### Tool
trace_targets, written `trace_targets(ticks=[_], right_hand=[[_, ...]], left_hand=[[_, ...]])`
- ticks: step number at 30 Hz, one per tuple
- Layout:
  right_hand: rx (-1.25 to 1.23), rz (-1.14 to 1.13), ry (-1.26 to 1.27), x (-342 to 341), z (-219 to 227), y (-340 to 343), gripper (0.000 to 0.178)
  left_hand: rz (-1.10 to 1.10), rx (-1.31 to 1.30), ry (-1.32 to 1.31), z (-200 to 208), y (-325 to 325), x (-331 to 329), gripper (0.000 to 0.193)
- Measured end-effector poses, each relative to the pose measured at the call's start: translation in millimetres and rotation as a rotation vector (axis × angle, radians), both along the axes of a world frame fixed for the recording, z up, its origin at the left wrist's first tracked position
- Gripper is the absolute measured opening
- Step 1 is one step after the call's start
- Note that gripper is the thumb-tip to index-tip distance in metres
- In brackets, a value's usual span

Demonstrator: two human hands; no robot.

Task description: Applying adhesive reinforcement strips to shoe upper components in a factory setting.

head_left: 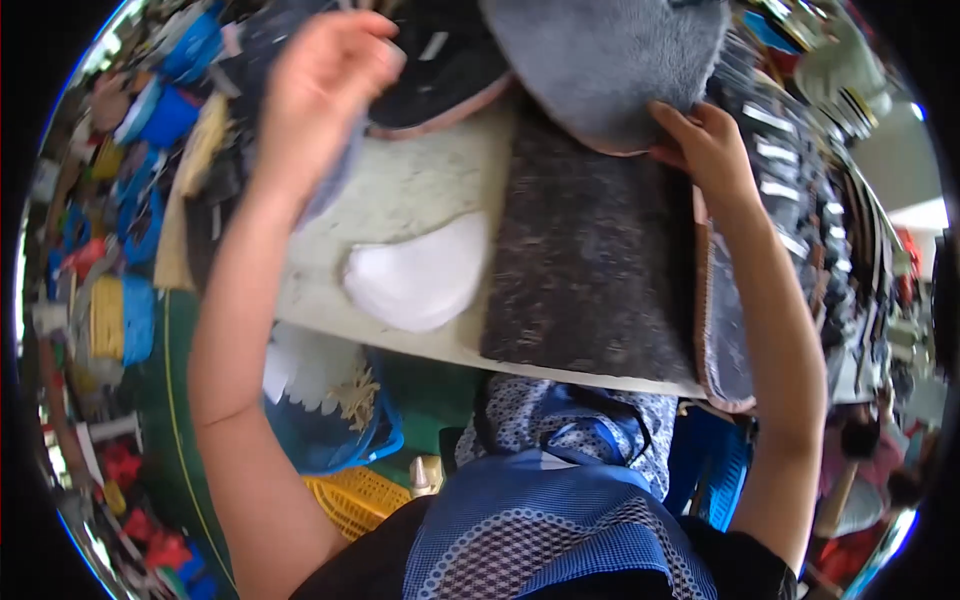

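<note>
A grey plush piece (605,65) with a rounded edge is at the top of the table. My right hand (705,145) pinches its lower right edge between thumb and fingers. My left hand (335,75) is raised at the upper left, beside a black rounded piece (435,60) with a pale brownish edge and a small white tag. Its fingers look curled but are smeared by motion, and whatever may be in them cannot be made out. Below, a white curved pad (420,275) lies on the pale tabletop. A dark mottled flat sheet (600,260) lies to its right, partly under the plush piece.
Stacked dark pieces with white tags (780,170) line the right side. Below the table's near edge (430,345) are a blue basket (330,445) with white scraps and a yellow crate (355,500). Cluttered bins stand at far left; people are at lower right.
</note>
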State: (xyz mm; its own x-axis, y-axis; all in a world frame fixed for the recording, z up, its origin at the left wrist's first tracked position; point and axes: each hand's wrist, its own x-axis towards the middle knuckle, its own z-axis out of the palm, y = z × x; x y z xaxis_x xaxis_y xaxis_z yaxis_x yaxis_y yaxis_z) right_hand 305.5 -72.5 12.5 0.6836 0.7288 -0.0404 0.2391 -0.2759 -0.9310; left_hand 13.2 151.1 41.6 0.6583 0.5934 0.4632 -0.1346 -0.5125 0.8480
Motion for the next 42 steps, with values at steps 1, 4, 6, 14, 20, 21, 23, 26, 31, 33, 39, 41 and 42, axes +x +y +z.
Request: trace_targets(ticks=[1,4,6,14,20,21,23,26,31,33,39,41,42], right_hand=[[-0.116,0.005,-0.101,22.6,-12.1,10.2,0.055],[-0.106,-0.235,-0.981,7.9,-28.4,23.4,0.094],[0.017,-0.189,-1.089,-48.5,-9.0,20.8,0.088],[-0.434,0.074,-1.256,-47.5,-15.0,16.6,0.059],[0.150,0.313,-1.168,-131.3,9.8,10.6,0.025],[0.278,0.603,-1.013,-148.9,-2.6,13.7,0.018],[0.297,0.774,-0.933,-184.0,-41.8,27.4,0.009],[0.230,0.977,-1.090,-187.7,-47.5,45.8,0.006],[0.120,1.205,-1.347,-198.2,-33.4,62.0,0.011],[0.096,1.295,-1.491,-206.6,-29.9,61.9,0.008],[0.172,1.297,-1.675,-228.1,-39.9,55.2,0.010],[0.098,1.280,-1.686,-228.1,-40.7,55.5,0.011],[0.161,1.197,-1.565,-222.7,-40.7,57.5,0.011]], left_hand=[[-0.130,-0.035,0.190,-13.1,-3.4,-11.1,0.031],[-0.234,0.476,0.595,-49.0,-40.3,-76.8,0.063],[-0.106,0.505,0.705,-65.5,-66.0,-117.8,0.070],[-0.029,0.394,0.701,-83.8,-80.0,-128.4,0.072],[0.085,0.728,0.469,-92.9,-119.4,-144.5,0.028],[0.078,0.732,0.455,-96.2,-127.5,-140.1,0.028],[0.208,0.777,0.444,-113.7,-139.4,-138.0,0.031],[0.232,0.760,0.461,-124.4,-151.2,-140.5,0.037],[0.272,0.763,0.463,-133.9,-155.4,-147.8,0.036],[0.280,0.773,0.447,-134.9,-154.0,-146.8,0.039],[0.298,0.789,0.412,-139.1,-150.5,-148.6,0.036],[0.300,0.790,0.406,-136.0,-149.3,-146.7,0.034],[0.300,0.783,0.411,-133.2,-148.5,-145.4,0.032]])
